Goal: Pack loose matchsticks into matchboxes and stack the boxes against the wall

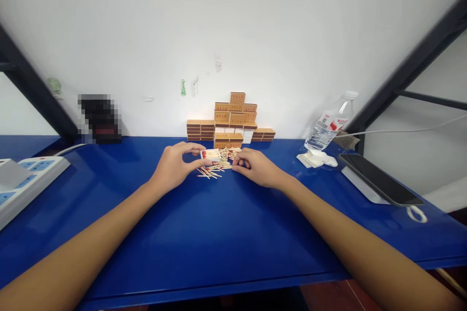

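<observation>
My left hand [176, 165] pinches a small open matchbox tray [210, 155] filled with red-tipped matches, holding it just above the blue table [219, 233]. My right hand [255, 167] rests on the table with its fingers curled onto a loose pile of matches [218, 167], pinching at some of them. The pile lies between both hands. Behind it, against the white wall, stands a stack of brown matchboxes [233, 120].
A white power strip [25, 180] lies at the left edge. A clear water bottle [328, 129], a folded white tissue [315, 159] and a dark phone on a white stand [381, 180] sit at the right. Black frame posts rise on both sides.
</observation>
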A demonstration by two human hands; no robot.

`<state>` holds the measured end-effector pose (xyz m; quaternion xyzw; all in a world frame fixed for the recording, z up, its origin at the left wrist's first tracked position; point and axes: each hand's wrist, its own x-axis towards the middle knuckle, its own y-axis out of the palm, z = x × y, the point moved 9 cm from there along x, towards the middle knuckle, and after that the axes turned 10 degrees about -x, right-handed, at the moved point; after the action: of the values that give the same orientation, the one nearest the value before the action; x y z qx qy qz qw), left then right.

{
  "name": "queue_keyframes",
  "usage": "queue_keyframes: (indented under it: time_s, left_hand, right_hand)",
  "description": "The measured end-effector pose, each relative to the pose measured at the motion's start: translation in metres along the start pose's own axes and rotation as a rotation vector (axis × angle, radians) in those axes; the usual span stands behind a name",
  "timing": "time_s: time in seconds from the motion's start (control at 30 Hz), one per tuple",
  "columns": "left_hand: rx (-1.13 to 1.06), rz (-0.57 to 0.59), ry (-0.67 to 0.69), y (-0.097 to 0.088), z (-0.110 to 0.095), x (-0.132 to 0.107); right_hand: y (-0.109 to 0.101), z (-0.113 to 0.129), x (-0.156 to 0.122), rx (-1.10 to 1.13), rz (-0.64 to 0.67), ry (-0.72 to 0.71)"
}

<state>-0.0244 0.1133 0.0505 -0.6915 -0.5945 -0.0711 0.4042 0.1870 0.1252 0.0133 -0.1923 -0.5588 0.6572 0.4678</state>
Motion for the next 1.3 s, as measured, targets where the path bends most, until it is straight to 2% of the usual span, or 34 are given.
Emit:
queue_keyframes:
  time_s: [0.13,0.23,0.5,0.67,0.87,1.3]
  left_hand:
    - [0.008,0.021,-0.004,0.004,0.001,-0.001]
    - [0.027,0.038,-0.005,0.006,0.001,-0.002]
    - [0.057,0.095,-0.009,0.017,0.002,-0.005]
    - [0.013,0.094,-0.031,0.022,-0.002,-0.008]
    - [-0.019,0.105,-0.031,0.026,-0.007,-0.01]
    - [-0.046,0.117,-0.003,0.028,-0.009,-0.011]
  right_hand:
    - [0.007,0.001,-0.001,-0.035,0.054,0.004]
    - [0.002,0.001,-0.003,-0.055,0.066,-0.017]
    - [-0.026,-0.007,-0.005,-0.029,-0.071,0.0]
    - [-0.028,0.013,-0.005,0.051,-0.129,-0.049]
    - [-0.017,0.043,-0.011,0.057,-0.055,-0.122]
    - [-0.023,0.06,-0.016,0.085,-0.066,-0.168]
